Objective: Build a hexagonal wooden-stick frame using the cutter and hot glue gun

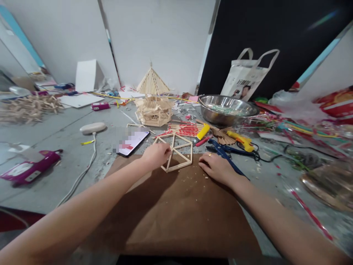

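Note:
A hexagonal frame of pale wooden sticks [179, 167], with spokes meeting at its middle, lies at the far edge of a brown sheet [187, 213]. My left hand [156, 156] is over the frame's left side, fingers pinched together near the hub; the fingertips partly hide what is between them. My right hand [213, 165] rests palm down on the sheet, right of the frame and apart from it, with relaxed fingers and nothing visible in them. Just beyond it lies a blue-handled cutting tool [224, 152], partly covered by the hand and wrist. Small wood crumbs dot the sheet.
Behind the frame stand a stick-built pavilion model [154, 112] and red-marked sticks [186, 129]. A phone [134, 142] lies left. Right are a yellow utility knife [203, 131], a yellow glue gun [244, 141] and a metal bowl [215, 116]. A white cable [85, 175] crosses the left side.

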`<control>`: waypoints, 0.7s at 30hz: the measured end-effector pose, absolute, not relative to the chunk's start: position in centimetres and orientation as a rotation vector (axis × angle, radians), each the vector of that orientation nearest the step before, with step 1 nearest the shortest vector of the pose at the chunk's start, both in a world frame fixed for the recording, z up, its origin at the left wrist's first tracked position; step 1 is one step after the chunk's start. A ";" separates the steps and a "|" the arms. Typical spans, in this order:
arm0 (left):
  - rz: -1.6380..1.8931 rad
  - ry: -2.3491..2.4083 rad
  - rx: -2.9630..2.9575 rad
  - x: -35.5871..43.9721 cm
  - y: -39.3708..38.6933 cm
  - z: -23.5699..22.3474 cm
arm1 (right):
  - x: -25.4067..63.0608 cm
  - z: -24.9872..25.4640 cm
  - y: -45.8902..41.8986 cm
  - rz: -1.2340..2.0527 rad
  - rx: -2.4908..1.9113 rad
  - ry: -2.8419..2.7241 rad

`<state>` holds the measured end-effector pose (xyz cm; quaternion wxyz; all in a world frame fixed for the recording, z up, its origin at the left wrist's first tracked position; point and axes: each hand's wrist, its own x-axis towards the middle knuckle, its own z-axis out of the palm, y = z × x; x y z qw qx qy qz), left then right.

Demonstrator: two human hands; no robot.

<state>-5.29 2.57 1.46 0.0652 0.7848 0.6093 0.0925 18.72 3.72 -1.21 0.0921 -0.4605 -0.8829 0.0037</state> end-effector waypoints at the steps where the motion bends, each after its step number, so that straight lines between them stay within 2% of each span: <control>1: 0.319 1.822 2.413 -5.0 1.3 1.5 | 18.7 -1.3 3.5 -0.028 -1.343 -2.633; 5: 0.349 1.677 2.557 -4.3 -4.1 0.7 | 18.6 -1.3 2.1 -0.074 -1.231 -2.600; 13: 0.400 1.470 2.632 -4.8 -7.3 -2.4 | 16.4 -1.3 -3.4 0.349 -0.948 -2.902; 16: 0.408 1.420 2.643 -4.8 -7.0 -2.1 | 17.1 -1.8 -3.1 0.394 -1.000 -2.968; 21: 0.409 1.366 2.636 -4.7 -6.7 -1.6 | 20.0 -2.8 -0.6 0.247 -1.275 -2.875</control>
